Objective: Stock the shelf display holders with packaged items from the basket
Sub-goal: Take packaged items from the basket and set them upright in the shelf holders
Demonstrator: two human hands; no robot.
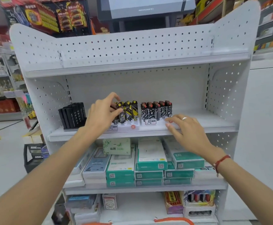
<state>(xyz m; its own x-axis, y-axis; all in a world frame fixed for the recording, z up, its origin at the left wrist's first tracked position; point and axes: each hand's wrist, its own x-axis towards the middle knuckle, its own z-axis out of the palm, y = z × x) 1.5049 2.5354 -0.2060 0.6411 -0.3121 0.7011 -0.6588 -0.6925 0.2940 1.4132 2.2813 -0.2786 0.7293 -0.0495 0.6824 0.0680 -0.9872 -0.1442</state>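
Observation:
Two white display holders stand on the middle shelf (213, 122). The left holder (129, 126) carries yellow-and-black packaged items (130, 111); the right holder (153, 122) carries red-topped black-and-white ones (156, 109). My left hand (103, 112) reaches into the left holder and pinches one of the yellow-and-black items between thumb and fingers. My right hand (187, 130), wearing a ring, lies flat with straight fingers on the shelf edge beside the right holder. An orange basket rim (173, 220) shows at the bottom edge.
A black holder with dark items (72, 116) stands at the shelf's left. The top shelf (132, 65) is bare. Green and white boxes (150, 159) fill the shelf below, with more goods lower down. A white counter (265, 111) stands to the right.

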